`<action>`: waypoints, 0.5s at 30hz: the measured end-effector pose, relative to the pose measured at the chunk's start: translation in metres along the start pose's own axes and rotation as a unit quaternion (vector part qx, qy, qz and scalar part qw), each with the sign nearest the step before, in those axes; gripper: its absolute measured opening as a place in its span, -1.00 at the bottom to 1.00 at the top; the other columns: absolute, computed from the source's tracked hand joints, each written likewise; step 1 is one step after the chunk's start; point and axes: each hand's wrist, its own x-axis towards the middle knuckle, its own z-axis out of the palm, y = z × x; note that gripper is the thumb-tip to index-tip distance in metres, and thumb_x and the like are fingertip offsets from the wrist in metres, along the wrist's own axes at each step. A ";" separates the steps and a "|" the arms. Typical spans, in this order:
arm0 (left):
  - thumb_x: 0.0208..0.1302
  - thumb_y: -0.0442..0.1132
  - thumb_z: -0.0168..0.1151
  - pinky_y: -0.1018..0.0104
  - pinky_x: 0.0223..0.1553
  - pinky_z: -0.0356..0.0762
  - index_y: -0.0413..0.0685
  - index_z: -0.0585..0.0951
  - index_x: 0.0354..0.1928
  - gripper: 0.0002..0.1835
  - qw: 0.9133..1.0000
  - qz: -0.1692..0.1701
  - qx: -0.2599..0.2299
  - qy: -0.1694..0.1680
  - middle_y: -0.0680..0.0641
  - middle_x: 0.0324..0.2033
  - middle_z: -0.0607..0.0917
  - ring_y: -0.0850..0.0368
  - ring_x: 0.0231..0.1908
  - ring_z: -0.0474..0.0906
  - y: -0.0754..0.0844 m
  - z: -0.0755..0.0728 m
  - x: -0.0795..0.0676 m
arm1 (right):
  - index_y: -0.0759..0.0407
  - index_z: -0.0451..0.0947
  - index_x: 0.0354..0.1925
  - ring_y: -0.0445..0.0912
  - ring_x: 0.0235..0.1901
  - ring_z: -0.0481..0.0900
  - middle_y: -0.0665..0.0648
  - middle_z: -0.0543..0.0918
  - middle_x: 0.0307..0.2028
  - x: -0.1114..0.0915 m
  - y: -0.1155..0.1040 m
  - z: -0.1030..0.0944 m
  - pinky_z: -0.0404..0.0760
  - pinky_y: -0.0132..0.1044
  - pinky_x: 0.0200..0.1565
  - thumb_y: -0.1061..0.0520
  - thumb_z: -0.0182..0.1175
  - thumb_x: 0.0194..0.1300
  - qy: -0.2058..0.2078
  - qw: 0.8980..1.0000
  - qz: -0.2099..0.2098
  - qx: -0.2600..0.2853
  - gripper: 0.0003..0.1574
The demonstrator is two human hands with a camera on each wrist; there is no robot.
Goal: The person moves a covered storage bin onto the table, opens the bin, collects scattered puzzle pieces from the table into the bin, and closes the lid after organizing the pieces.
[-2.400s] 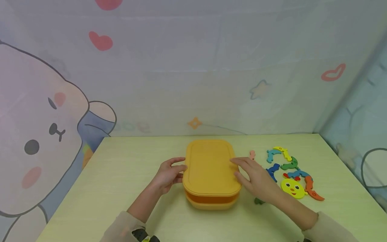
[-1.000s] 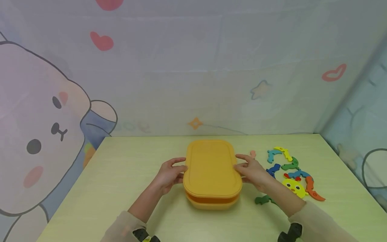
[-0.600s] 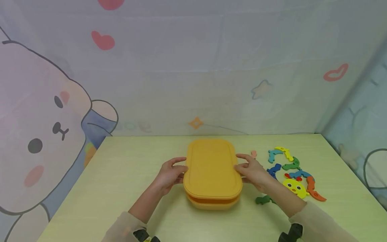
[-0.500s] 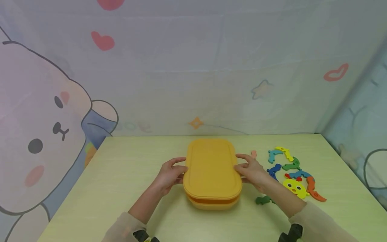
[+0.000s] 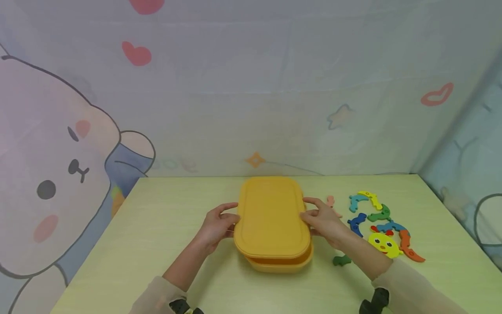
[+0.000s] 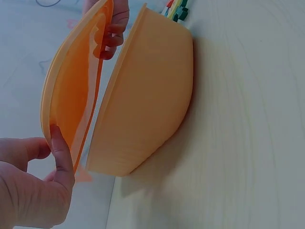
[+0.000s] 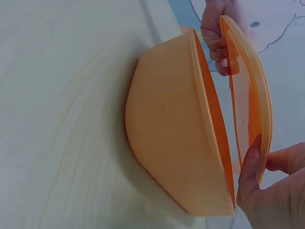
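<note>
An orange-yellow lid (image 5: 273, 216) is held above a matching plastic box (image 5: 280, 266) that stands on the table. My left hand (image 5: 217, 226) pinches the lid's left edge, and my right hand (image 5: 323, 220) pinches the right one. Both wrist views show a gap between the lid (image 6: 71, 90) and the rim of the box (image 7: 167, 129). In the head view the lid sits slightly left of the box and farther back, so the box's front and right rim show. Most of the box's inside is hidden under the lid.
To the right lie flat, colourful puzzle pieces: a yellow smiling face (image 5: 384, 245), an orange piece (image 5: 409, 247), a dark blue piece (image 5: 356, 223), a green piece (image 5: 380, 213) and several others. A dark green piece (image 5: 342, 260) is near my right forearm. A printed cloth (image 5: 219, 87) hangs behind the table.
My right hand came down from the lid's top to pinch its right edge. Since then both hands have raised the lid off the box and shifted it slightly back and left.
</note>
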 end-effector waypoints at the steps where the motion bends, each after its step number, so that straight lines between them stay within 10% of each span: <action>1: 0.17 -0.36 0.15 0.26 -0.40 0.63 -0.07 0.41 0.19 -0.51 1.000 0.001 -0.001 0.001 -0.16 -0.25 0.69 0.08 -0.46 0.62 0.000 -0.001 0.000 | 0.17 -0.01 0.37 -0.08 -0.27 0.61 0.31 0.52 -0.03 0.001 -0.001 0.000 0.65 -0.19 -0.22 0.16 0.04 0.31 0.001 1.000 0.000 -0.002 -0.26; 15: 0.17 -0.36 0.16 0.24 -0.36 0.64 -0.04 0.41 0.18 -0.51 1.000 0.001 0.016 0.019 -0.17 -0.22 0.68 0.07 -0.44 0.63 0.005 -0.017 -0.003 | 0.17 0.03 0.36 -0.11 -0.33 0.57 0.30 0.51 -0.02 0.006 -0.014 0.017 0.65 -0.22 -0.25 0.19 0.05 0.27 0.011 1.000 0.001 -0.015 -0.26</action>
